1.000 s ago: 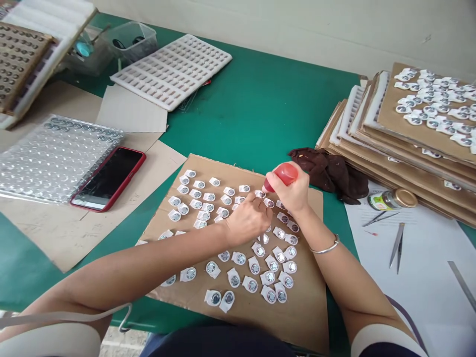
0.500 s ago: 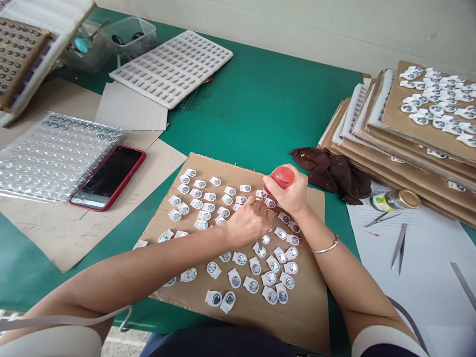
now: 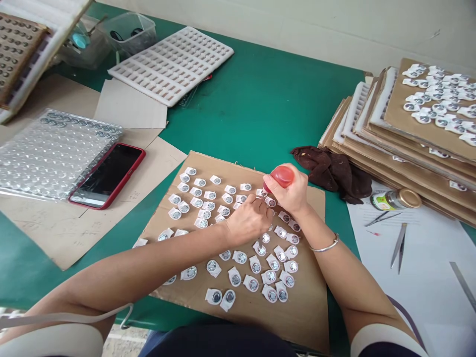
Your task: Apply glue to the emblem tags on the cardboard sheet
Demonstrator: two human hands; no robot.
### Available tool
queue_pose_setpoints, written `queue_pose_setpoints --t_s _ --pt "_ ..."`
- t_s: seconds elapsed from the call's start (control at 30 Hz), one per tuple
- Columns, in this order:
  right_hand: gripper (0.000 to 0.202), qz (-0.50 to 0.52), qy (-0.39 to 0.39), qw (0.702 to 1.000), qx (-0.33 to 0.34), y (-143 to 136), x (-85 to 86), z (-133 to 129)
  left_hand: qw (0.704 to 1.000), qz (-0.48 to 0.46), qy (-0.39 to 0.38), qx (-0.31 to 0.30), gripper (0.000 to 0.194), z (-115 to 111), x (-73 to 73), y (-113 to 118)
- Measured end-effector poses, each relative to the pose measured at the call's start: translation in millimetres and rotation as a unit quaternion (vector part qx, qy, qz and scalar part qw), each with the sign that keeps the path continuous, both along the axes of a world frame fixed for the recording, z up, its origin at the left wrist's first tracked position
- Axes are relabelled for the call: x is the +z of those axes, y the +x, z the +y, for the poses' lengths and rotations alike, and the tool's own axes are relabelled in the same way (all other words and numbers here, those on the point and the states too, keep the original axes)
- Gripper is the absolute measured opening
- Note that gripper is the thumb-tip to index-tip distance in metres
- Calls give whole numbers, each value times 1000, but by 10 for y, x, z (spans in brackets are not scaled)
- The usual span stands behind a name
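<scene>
My right hand (image 3: 295,191) is wrapped round a red squeeze bottle (image 3: 281,177), tilted with its narrow end down toward the left hand. Closed in a fist, my left hand (image 3: 249,221) grips a thin grey metal tool (image 3: 261,243), perhaps tweezers, mostly hidden by the fingers. Its tip reaches down by one of the small white tabbed pieces with round silvery centres. Many such pieces, like this white tabbed piece (image 3: 235,276), lie spread over a brown cardboard sheet (image 3: 297,317) under both hands. The bottle's outlet and the spot below it are partly covered by my fingers.
At right stand stacked cardboard and foam trays (image 3: 372,134), a brown cloth (image 3: 336,173), a glass jar (image 3: 396,200) and tweezers (image 3: 399,248) on paper. At left are a red-cased phone (image 3: 107,176), a clear blister tray (image 3: 55,153), a white slotted tray (image 3: 173,64) and a plastic tub (image 3: 130,37).
Both hands hold nearly the same pose with the same things in them. The view has shifted very slightly; nothing has been picked up or put down.
</scene>
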State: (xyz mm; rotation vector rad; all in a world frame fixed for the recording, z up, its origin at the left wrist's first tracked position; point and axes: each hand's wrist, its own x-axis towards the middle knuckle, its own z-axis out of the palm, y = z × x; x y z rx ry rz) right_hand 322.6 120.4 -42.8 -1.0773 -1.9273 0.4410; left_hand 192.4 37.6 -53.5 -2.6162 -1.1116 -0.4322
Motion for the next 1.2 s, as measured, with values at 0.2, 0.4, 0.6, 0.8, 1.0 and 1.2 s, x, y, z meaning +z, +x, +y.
queue_pose_setpoints --t_s 0.2,0.4,0.6,0.8,1.0,1.2 --pt "27 2 -4 1000 -3 -2 7 4 1000 -4 -20 -3 20 -1 7 -2" --pt "28 6 -8 1000 -14 3 -3 1 1000 -15 -17 -3 22 11 10 -14" --pt "28 11 -12 1000 -20 1 -8 8 1000 -10 -19 -6 19 6 -9 -21" --pt "28 17 -13 999 -24 -5 -16 12 999 -13 -34 -3 19 2 -29 -13" --pt "27 25 -8 999 -31 4 -36 28 1000 -6 -30 -7 19 6 0 -20" --pt "27 30 -1 999 -43 32 -58 73 999 1 -42 -8 19 10 9 -32"
